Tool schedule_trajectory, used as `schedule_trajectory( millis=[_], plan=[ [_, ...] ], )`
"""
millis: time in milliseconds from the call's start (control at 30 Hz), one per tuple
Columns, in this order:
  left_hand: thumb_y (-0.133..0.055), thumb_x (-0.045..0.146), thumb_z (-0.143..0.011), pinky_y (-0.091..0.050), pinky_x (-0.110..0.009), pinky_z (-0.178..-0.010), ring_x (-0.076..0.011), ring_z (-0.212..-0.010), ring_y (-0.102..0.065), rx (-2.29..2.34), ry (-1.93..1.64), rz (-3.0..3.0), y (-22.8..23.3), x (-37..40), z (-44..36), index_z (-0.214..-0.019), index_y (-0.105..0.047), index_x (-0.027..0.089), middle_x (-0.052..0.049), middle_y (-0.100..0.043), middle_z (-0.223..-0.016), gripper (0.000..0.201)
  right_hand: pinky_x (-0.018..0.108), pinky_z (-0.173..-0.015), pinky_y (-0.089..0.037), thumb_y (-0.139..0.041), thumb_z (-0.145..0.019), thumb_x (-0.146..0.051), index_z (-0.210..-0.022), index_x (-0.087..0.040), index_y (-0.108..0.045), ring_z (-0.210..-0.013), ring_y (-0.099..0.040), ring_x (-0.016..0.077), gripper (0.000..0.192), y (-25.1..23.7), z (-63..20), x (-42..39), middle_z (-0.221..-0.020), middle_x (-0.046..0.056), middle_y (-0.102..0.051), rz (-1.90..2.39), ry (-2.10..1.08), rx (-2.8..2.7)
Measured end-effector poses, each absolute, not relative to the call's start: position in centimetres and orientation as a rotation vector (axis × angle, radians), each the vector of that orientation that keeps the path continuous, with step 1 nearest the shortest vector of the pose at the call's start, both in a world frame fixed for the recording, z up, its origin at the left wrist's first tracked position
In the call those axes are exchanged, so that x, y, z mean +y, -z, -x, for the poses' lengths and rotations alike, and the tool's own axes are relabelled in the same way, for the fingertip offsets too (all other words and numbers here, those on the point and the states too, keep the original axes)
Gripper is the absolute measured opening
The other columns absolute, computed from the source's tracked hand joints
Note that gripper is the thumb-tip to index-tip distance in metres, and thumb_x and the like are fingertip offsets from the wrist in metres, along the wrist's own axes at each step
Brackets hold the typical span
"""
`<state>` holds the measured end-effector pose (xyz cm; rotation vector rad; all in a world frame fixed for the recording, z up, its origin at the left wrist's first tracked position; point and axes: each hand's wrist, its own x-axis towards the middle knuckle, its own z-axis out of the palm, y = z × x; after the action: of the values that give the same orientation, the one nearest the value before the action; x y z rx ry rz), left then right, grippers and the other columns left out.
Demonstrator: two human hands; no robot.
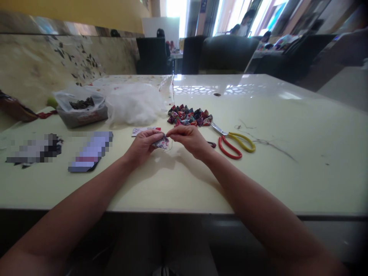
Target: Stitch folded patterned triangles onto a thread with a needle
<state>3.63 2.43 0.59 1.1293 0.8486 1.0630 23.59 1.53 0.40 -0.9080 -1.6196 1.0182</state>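
Fingers (157, 135) of both hands pinch shut on a fabric piece (161, 143).

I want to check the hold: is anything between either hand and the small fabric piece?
Nothing visible does. The left hand and right hand both pinch the small fabric piece directly, above the table.

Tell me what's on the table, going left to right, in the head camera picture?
Plastic bag of dark bits → white stuffing → left hand → small fabric piece → right hand → scissors.
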Motion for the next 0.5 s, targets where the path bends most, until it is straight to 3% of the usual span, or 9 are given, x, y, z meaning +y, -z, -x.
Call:
schedule_trajectory(
  millis=[300, 500],
  plan=[
    [-0.093, 0.031, -0.066, -0.05, -0.025, -0.063, -0.0106, -0.064, -0.06, 0.806, -1.027, -1.061, -0.5, 2.25, -3.93, -0.079, -0.079, 0.016, -0.002, -0.07, -0.074, 0.025, 0.031, -0.077, -0.048, -0.077, -0.077, -0.036, -0.08, -0.021, -0.076, -0.078, -0.057, 0.0138, 0.015, -0.2, -23.18, 1.47, -0.08, 0.0, -0.07, 0.872, -1.11, -1.547],
    [-0.093, 0.032, -0.068, -0.05, -0.024, -0.064, -0.0107, -0.064, -0.063, 0.776, -0.987, -1.083, 0.04, 2.09, -3.95, -0.08, -0.08, 0.016, -0.003, -0.073, -0.076, 0.024, 0.03, -0.074, -0.043, -0.075, -0.082, -0.037, -0.077, -0.019, -0.067, -0.076, -0.053, 0.0136, 0.02, -0.11, -22.99, 1.28, -0.075, -0.001, -0.062, 0.879, -1.036, -1.607]
  ],
)
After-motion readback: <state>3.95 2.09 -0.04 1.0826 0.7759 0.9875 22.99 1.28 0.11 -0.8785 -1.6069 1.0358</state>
